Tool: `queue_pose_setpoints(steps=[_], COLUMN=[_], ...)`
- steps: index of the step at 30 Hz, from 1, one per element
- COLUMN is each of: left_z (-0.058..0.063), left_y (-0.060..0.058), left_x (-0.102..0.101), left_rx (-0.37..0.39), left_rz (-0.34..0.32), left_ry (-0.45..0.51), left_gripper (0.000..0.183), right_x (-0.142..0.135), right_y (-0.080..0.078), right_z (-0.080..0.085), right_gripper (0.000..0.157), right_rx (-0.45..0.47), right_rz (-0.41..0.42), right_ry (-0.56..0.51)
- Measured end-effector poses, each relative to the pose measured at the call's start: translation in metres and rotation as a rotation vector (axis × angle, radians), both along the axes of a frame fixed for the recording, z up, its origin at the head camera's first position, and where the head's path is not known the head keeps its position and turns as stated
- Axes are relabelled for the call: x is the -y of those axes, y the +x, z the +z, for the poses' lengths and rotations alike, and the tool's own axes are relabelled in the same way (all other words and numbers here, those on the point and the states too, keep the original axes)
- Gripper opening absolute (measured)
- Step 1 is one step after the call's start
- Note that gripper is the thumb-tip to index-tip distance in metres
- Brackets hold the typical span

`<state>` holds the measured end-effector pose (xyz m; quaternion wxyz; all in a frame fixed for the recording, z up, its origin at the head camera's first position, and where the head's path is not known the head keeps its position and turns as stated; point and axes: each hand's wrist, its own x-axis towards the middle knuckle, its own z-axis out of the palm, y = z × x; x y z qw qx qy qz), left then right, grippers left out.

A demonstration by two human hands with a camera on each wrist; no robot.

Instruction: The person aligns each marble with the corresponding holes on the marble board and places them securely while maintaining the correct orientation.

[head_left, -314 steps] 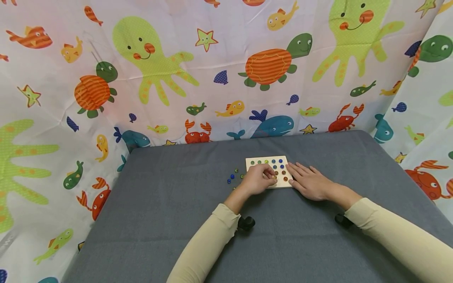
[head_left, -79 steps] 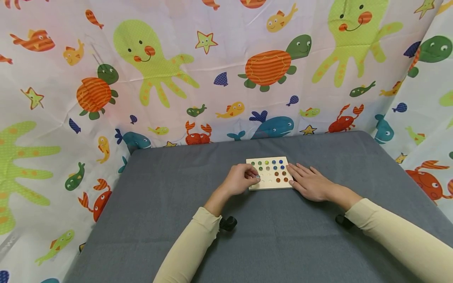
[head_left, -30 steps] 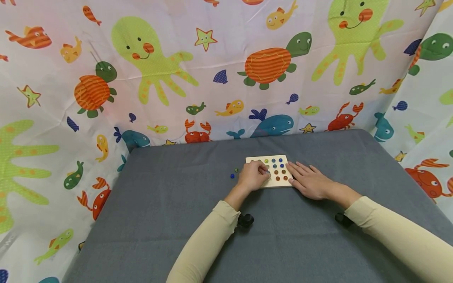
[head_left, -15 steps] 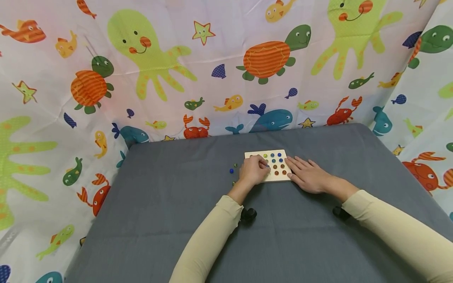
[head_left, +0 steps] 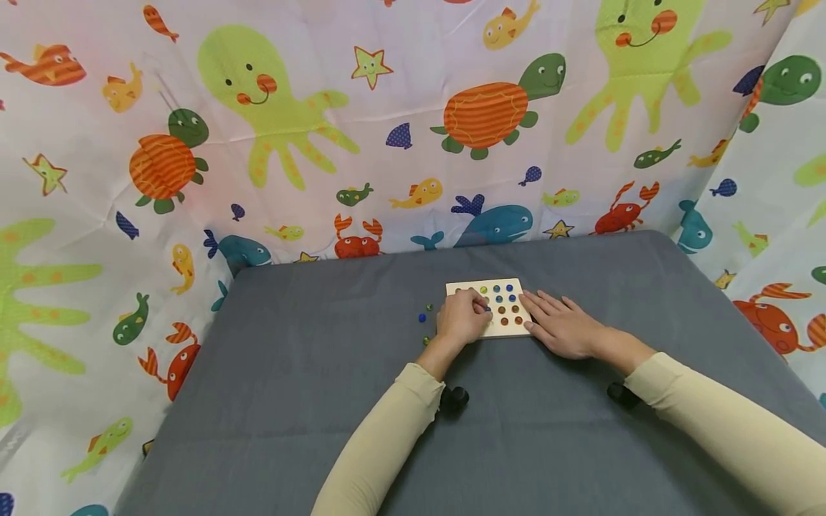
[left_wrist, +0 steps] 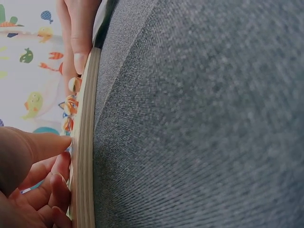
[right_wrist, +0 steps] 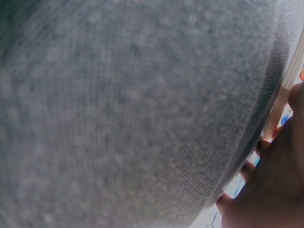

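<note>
A pale wooden board [head_left: 497, 332] with rows of holes lies on the table, green, yellow, blue and orange-brown marbles sitting in many of them. My left hand [head_left: 460, 317] is over its left half, hiding several holes. Thumb and fingertips pinch a small bluish marble [left_wrist: 69, 149] right at the board's surface, mostly covered by the fingers in the left wrist view. With fingers extended, my right hand [head_left: 563, 327] rests against the board's right edge. Orange marbles [left_wrist: 68, 124] stand in a row between the two hands in the left wrist view.
Loose marbles lie left of the board: a green one [head_left: 429, 307], a blue one [head_left: 422, 317] and another greenish one [head_left: 426, 340] near the left wrist. Grey cloth [head_left: 290, 401] covers the table. A curtain [head_left: 387, 107] printed with sea animals hangs behind it.
My left hand went from the board's middle to its left side, then back toward the middle with a marble. Fewer loose marbles show than at first. My right hand stays at the edge.
</note>
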<state>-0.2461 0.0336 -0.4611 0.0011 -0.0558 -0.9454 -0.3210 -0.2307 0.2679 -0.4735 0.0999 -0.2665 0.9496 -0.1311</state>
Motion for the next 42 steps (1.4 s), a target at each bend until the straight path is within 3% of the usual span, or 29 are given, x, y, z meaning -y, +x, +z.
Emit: queue_pose_setpoints(steps=[7, 14, 20, 25, 30, 35, 42], left_z=[-0.004, 0.008, 0.024, 0.028, 0.027, 0.022, 0.007], left_y=[0.001, 0.005, 0.011, 0.011, 0.007, 0.002, -0.002], left_x=[0.002, 0.019, 0.06, 0.103, 0.134, 0.146, 0.146], left_rx=[0.008, -0.027, -0.102, -0.122, -0.053, 0.022, 0.092], left_rz=[-0.037, -0.242, -0.342, -0.322, -0.251, -0.237, -0.246], left_ry=[0.018, 0.089, 0.14, 0.145, 0.174, 0.172, 0.157], left_gripper=[0.015, 0.031, 0.035, 0.031, 0.032, 0.036, 0.035], right_x=[-0.003, -0.004, -0.004, -0.003, -0.003, -0.002, 0.0], right_y=[-0.003, -0.006, -0.006, -0.006, -0.007, -0.008, -0.004], right_z=[-0.005, -0.005, -0.003, -0.002, 0.0, 0.002, 0.002], right_gripper=[0.066, 0.065, 0.066, 0.066, 0.067, 0.067, 0.066], right_rx=[0.032, 0.033, 0.038, 0.051, 0.042, 0.048, 0.065], right_rz=[-0.007, -0.006, 0.002, 0.006, 0.002, -0.001, -0.002], right_ry=[0.018, 0.035, 0.025, 0.023, 0.032, 0.026, 0.013])
